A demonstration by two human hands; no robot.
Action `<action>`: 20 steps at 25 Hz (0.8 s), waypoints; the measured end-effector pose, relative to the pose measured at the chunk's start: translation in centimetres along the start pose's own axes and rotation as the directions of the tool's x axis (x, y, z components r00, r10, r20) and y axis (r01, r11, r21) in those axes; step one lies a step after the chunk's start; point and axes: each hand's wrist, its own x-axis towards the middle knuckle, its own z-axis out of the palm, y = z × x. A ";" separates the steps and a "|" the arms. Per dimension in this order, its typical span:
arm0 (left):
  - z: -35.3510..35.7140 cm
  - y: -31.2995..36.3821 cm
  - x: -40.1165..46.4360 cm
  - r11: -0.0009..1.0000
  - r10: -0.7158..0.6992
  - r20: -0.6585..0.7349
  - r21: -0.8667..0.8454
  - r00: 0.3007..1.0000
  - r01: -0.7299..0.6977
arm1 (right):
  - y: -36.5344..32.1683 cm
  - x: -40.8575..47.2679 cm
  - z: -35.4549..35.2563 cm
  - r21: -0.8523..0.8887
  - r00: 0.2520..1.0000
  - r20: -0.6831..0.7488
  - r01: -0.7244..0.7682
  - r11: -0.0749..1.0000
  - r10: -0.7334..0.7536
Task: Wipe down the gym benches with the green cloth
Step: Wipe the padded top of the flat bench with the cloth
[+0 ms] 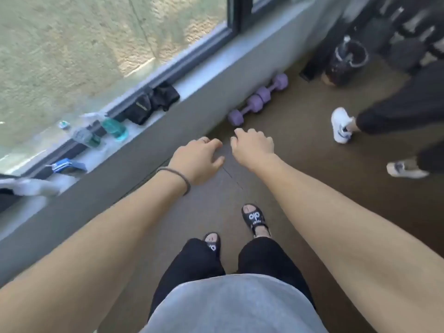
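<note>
Brown gym flooring [312, 179] fills most of the head view, with a long grey window ledge [192, 92] running from nine o'clock up toward one o'clock. Along that ledge, from the left, lie a white rag or cloth [36, 186], a blue packet [66, 165], a teal bottle [115, 128] on its side and a pair of black gloves [153, 102], apparently parked there to keep them off the floor. Below the ledge two purple dumbbells [258, 99] sit tight against the wall, probably pushed there out of the walkway.

At centre, the person's left hand [199, 157], with a dark band on its wrist, reaches forward with fingers loosely curled and holding nothing. Just beside it the right hand [252, 146] is likewise held out, fingers bent downward and empty. Both arms stretch ahead over the person's sandalled feet [254, 219], which suggests walking rather than wiping.

At two o'clock a black bucket [346, 61] stands near dark equipment, and at three o'clock another person's white shoes [341, 126] show.

No green cloth and no bench can be seen, so the wiping has likely not begun.
</note>
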 end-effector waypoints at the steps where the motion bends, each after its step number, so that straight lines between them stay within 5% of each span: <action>1: 0.7 0.2 -0.2 0.998 0.048 0.031 0.026 0.998 -0.049 | 0.6 -0.9 0.9 0.007 0.998 0.022 -0.063 0.998 0.063; 9: 7.1 6.9 -3.0 0.888 0.373 0.281 0.169 0.884 -0.428 | 8.2 -12.0 7.3 0.231 0.879 0.064 -0.473 0.850 0.472; 20: 17.0 26.7 -15.5 0.464 0.688 0.538 0.191 0.488 -0.865 | 21.2 -35.8 17.1 0.506 0.478 0.159 -0.791 0.344 0.864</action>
